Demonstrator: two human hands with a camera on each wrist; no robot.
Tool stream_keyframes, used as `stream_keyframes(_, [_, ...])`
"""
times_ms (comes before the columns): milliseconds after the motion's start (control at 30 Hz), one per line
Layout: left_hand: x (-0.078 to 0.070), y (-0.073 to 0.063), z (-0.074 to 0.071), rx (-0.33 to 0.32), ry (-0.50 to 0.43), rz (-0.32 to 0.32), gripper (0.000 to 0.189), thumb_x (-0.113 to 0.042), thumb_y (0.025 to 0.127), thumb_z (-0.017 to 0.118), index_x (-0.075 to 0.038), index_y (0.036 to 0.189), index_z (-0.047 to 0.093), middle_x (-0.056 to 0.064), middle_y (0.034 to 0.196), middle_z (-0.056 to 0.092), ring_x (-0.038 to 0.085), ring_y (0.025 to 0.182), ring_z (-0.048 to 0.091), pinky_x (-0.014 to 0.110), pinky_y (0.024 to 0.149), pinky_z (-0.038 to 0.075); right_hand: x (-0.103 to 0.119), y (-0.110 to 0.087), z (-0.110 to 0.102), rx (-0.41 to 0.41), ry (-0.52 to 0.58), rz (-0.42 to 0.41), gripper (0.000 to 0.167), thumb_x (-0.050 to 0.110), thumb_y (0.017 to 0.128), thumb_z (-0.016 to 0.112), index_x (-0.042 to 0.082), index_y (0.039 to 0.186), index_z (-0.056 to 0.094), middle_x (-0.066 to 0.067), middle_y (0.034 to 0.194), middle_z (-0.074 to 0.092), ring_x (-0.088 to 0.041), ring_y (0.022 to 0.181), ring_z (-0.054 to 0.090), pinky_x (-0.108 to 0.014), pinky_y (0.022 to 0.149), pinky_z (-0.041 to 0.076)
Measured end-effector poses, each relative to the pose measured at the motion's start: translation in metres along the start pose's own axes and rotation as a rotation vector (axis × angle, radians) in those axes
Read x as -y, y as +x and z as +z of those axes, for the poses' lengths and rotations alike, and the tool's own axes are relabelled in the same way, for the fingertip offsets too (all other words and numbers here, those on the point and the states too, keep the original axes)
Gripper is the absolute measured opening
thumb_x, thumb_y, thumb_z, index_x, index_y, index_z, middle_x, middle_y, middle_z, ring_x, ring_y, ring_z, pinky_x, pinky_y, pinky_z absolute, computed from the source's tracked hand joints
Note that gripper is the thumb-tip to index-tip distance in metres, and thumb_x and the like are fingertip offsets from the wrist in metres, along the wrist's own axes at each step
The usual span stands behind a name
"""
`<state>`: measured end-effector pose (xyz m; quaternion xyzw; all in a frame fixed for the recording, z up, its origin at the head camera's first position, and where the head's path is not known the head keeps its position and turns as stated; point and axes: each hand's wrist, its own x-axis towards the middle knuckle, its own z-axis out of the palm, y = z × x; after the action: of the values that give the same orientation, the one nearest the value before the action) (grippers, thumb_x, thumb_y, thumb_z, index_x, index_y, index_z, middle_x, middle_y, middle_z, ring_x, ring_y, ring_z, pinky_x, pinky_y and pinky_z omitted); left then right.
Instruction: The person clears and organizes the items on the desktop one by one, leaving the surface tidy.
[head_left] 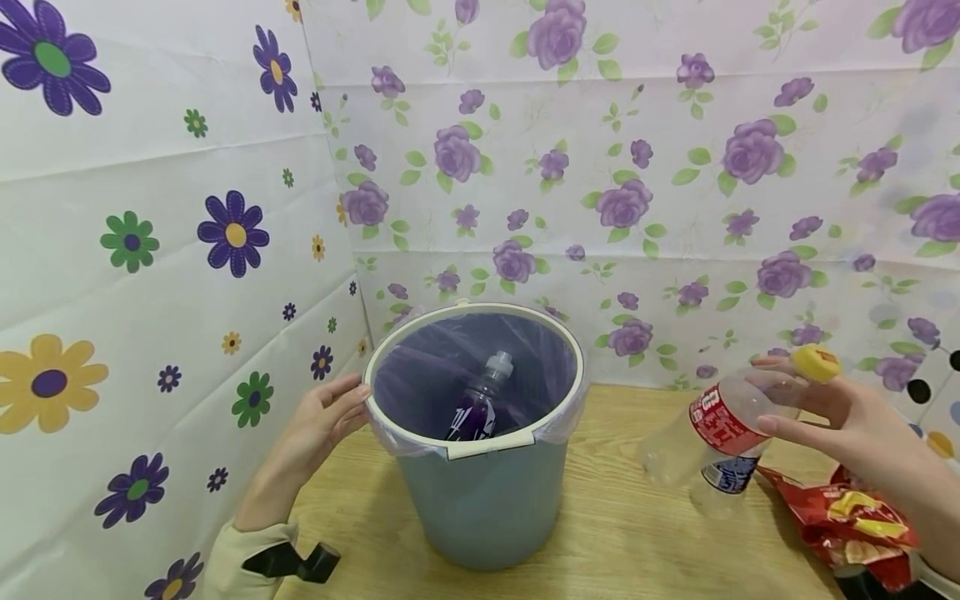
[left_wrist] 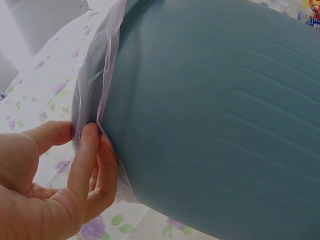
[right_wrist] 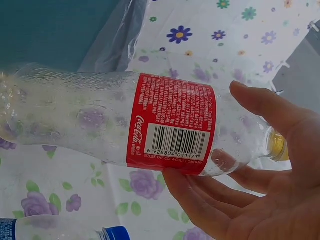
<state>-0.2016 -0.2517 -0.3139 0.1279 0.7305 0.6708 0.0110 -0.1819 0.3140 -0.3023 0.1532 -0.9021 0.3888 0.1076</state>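
Observation:
My left hand pinches the left rim of a blue-grey trash bin, thumb and fingers on either side of its thin plastic liner. Inside the bin leans a bottle with a dark purple label. On the right, my right hand grips a clear cola bottle with a red label and yellow cap. The bottle tilts, its base toward the bin. Behind it stands a second clear bottle with a blue label; its blue cap shows in the right wrist view.
A red snack bag lies at the right, partly under my right forearm. The wooden table carries the bin and bottles. Flower-patterned sheets close off the back and left side.

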Motion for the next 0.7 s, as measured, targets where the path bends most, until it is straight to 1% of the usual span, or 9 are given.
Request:
stream_keyframes(167, [0.000,0.000,0.000,-0.009,-0.001,-0.004,0.062,-0.020,0.101,0.049,0.014,0.147,0.023,0.034,0.149,0.029,0.002,0.112,0.060,0.015,0.094,0.050,0.006,0.001,-0.001,-0.021,0.015,0.033,0.062,0.021,0.094,0.064,0.027,0.149,0.037,0.033,0.123,0.050,0.023,0.105,0.043,-0.012,0.069,0.049])
stream_keyframes(333, [0.001,0.000,0.000,-0.006,-0.010,-0.011,0.063,-0.020,0.101,0.049,0.014,0.147,0.021,0.035,0.149,0.028,0.002,0.111,0.061,0.015,0.094,0.051,0.007,0.003,-0.002,-0.049,0.041,0.022,0.062,0.020,0.095,0.063,0.028,0.150,0.035,0.032,0.130,0.049,0.024,0.106,0.040,-0.008,0.069,0.045])
stream_keyframes(567, [0.001,0.001,0.000,-0.010,-0.011,-0.010,0.062,-0.020,0.101,0.049,0.014,0.146,0.023,0.034,0.149,0.030,0.003,0.112,0.061,0.016,0.094,0.051,0.011,0.005,-0.002,-0.072,0.007,-0.001,0.062,0.019,0.094,0.063,0.028,0.149,0.036,0.031,0.133,0.049,0.025,0.108,0.038,-0.006,0.069,0.043])
stream_keyframes(700, [0.001,0.001,-0.001,-0.015,-0.014,-0.002,0.060,-0.019,0.101,0.049,0.014,0.145,0.025,0.035,0.146,0.033,0.005,0.112,0.062,0.017,0.093,0.052,0.016,0.007,-0.003,-0.085,0.008,-0.002,0.063,0.020,0.094,0.064,0.029,0.149,0.036,0.029,0.133,0.050,0.024,0.108,0.040,-0.006,0.069,0.042])
